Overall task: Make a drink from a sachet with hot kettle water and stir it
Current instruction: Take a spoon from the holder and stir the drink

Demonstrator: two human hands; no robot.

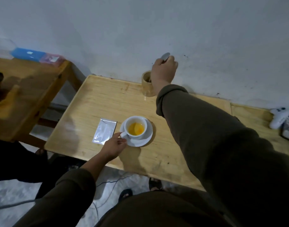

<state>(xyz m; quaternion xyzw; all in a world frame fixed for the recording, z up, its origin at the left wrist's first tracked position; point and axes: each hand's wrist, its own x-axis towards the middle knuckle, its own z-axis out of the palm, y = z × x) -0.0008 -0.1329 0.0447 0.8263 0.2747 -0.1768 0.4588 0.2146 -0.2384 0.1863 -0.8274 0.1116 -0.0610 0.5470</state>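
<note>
Our left hand pinches the handle of the cup on its saucer beside the sachet; our right hand grips a spoon above the wooden holder on the table.

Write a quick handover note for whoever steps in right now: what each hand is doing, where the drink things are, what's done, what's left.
Left hand: fingers on the white cup's handle, steadying it on its saucer.
Right hand: gripping a spoon above the wooden holder by the wall.
Sachet: flat on the table, left of the cup.
Done: orange liquid is in the cup.
Left: bring the spoon over and stir. No kettle in view.
</note>
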